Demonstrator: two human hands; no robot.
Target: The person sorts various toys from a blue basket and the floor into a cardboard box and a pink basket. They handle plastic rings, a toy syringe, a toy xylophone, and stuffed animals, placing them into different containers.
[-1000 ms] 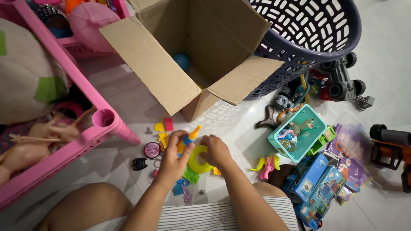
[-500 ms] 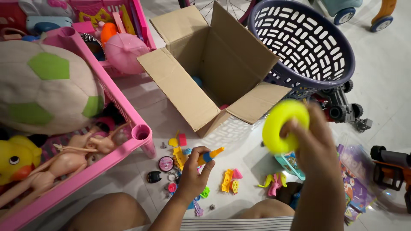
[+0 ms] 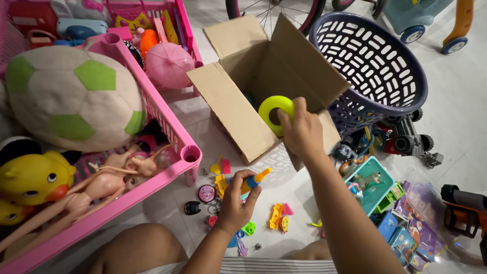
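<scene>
The right hand [image 3: 303, 133] has its fingers clamped on a bright yellow-green plastic ring [image 3: 275, 113] with a round hole; the left hand [image 3: 236, 203] fingers grip an orange-and-blue toy stick [image 3: 253, 181].

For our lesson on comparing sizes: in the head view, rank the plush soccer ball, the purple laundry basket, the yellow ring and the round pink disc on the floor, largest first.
1. Plush soccer ball and purple laundry basket: look alike; the ball sits nearer the camera, so unsure.
2. Yellow ring, held in the right hand.
3. Round pink disc.
</scene>
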